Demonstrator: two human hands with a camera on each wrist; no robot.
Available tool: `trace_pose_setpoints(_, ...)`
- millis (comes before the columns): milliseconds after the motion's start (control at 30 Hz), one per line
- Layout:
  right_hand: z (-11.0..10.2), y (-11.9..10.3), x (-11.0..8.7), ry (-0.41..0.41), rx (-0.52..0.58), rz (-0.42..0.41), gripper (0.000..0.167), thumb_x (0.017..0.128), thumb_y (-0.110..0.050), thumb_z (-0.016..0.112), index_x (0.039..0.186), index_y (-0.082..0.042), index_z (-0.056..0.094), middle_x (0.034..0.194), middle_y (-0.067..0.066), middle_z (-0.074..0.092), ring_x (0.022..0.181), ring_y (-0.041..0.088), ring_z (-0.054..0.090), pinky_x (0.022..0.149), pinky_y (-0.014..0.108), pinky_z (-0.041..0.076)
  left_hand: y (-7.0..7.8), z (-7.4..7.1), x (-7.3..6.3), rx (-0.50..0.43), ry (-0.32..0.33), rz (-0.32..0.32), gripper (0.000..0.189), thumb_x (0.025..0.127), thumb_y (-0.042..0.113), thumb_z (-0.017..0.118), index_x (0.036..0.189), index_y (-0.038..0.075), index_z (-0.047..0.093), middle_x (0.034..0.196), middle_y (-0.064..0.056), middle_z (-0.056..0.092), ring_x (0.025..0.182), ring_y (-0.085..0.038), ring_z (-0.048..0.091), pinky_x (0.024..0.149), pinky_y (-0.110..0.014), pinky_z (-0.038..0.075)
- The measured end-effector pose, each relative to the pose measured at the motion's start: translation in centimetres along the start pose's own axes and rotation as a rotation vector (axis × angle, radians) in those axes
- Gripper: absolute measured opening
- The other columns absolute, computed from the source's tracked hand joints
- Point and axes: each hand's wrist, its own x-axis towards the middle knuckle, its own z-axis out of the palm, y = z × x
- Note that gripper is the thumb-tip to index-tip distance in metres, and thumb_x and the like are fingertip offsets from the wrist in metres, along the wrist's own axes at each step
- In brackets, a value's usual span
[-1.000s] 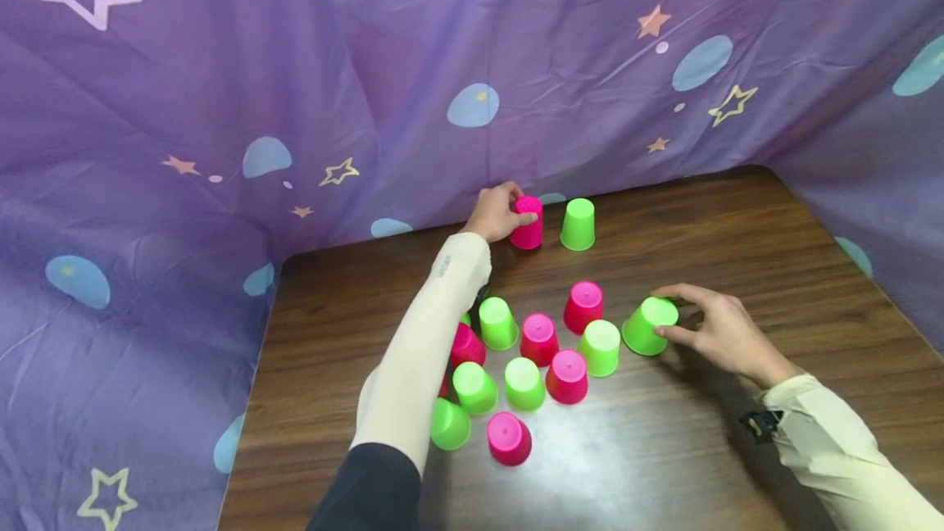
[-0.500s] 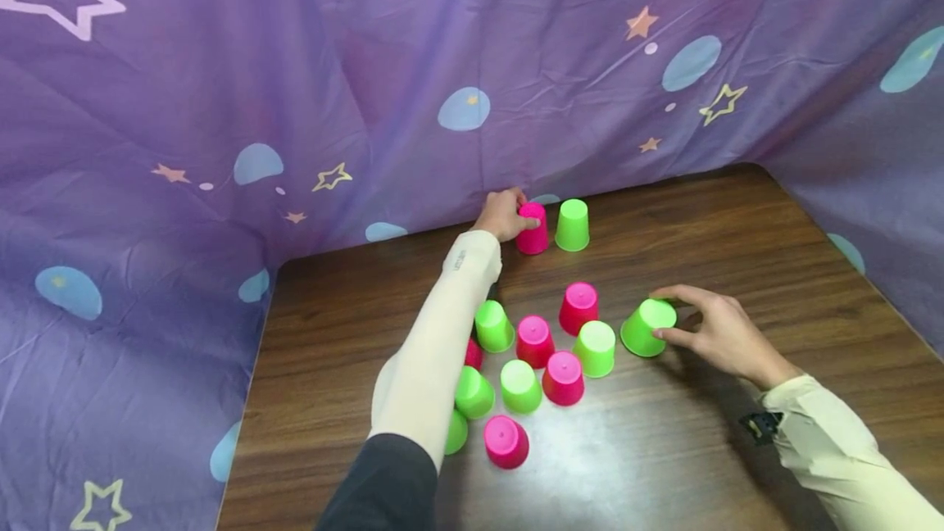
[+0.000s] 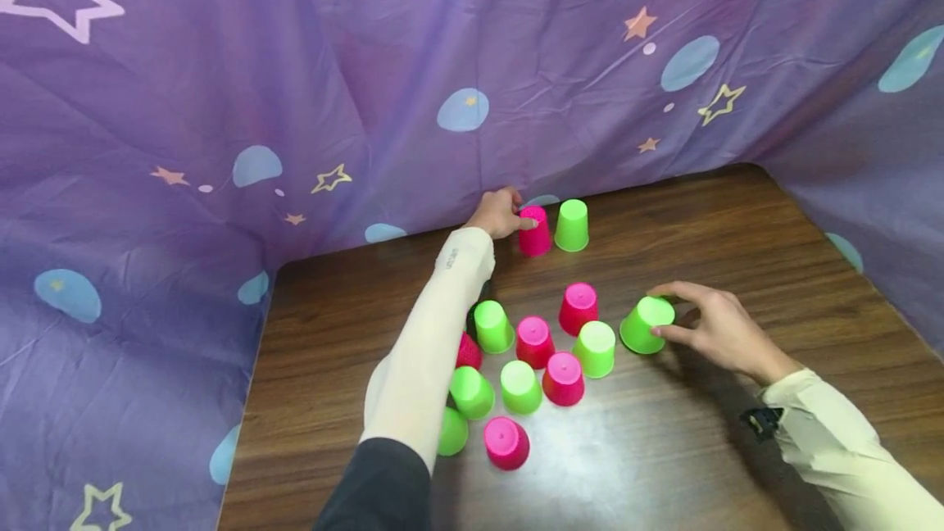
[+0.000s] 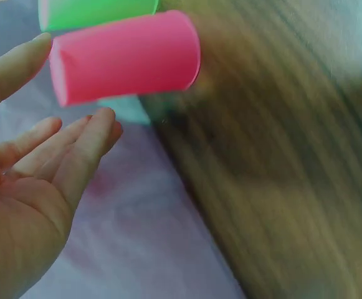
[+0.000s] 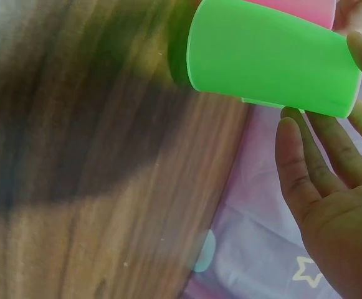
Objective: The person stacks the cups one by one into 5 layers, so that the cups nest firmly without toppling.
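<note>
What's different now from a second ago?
The pink cup slid right, closer to the back green cup. The left hand went with it and seems to be letting go: its fingers look apart from the cup. The right hand stayed at its green cup; the other cups stayed put.

A bright pink tapered cup (image 3: pixel 537 239) is mouth down, its closed end between the thumb (image 4: pixel 17 67) and fingers (image 4: pixel 87 146) of the left hand (image 3: pixel 496 215), a narrow gap below its wall. A bright green tapered cup (image 3: pixel 642 328), also mouth down, is pinched near its closed end between the right hand's (image 3: pixel 723 333) thumb and fingertips.
</note>
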Motion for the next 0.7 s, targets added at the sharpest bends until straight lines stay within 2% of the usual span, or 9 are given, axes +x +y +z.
trace_pose_setpoints(200,-0.8,-0.6,1.4,0.001,-0.038,-0.069,0.048,0.072,-0.014,0.089,0.116,-0.013,0.07,0.102,0.004,0.076,0.085,-0.007,0.06,0.065,0.02,0.055,-1.6,-3.0,-1.3,-0.128,0.044,-0.003,0.057,0.09,0.034,0.075,0.135,0.006,0.054,0.13,-0.011,0.065,0.127,-0.027,0.056,0.109,-0.036,0.048)
trace_pose_setpoints(333,-1.4,-1.1,2.3,-0.001,-0.058,-0.107,0.047,0.071,-0.013,0.09,0.114,-0.013,0.07,0.102,0.003,0.076,0.086,-0.006,0.059,0.067,0.017,0.052,-2.8,-4.4,-2.5,-0.163,0.06,0.013,0.056,0.091,0.031,0.074,0.137,0.005,0.053,0.133,-0.013,0.065,0.131,-0.03,0.056,0.111,-0.037,0.047)
trace_pose_setpoints(567,-2.0,-1.7,3.6,-0.015,-0.08,-0.134,0.048,0.072,-0.015,0.09,0.115,-0.014,0.07,0.103,0.003,0.076,0.087,-0.008,0.058,0.069,0.015,0.05,-5.2,-5.5,-5.1,-0.206,0.056,0.055,0.054,0.095,0.03,0.07,0.14,0.007,0.051,0.135,-0.014,0.066,0.137,-0.032,0.05,0.113,-0.04,0.045)
trace_pose_setpoints(700,-2.2,-2.2,4.3,-0.029,-0.084,-0.156,0.048,0.071,-0.013,0.09,0.115,-0.014,0.07,0.1,0.002,0.076,0.082,-0.007,0.058,0.066,0.018,0.051,-6.5,-5.9,-7.1,-0.236,0.028,0.092,0.053,0.096,0.027,0.068,0.142,0.007,0.05,0.136,-0.015,0.064,0.131,-0.031,0.058,0.11,-0.041,0.049)
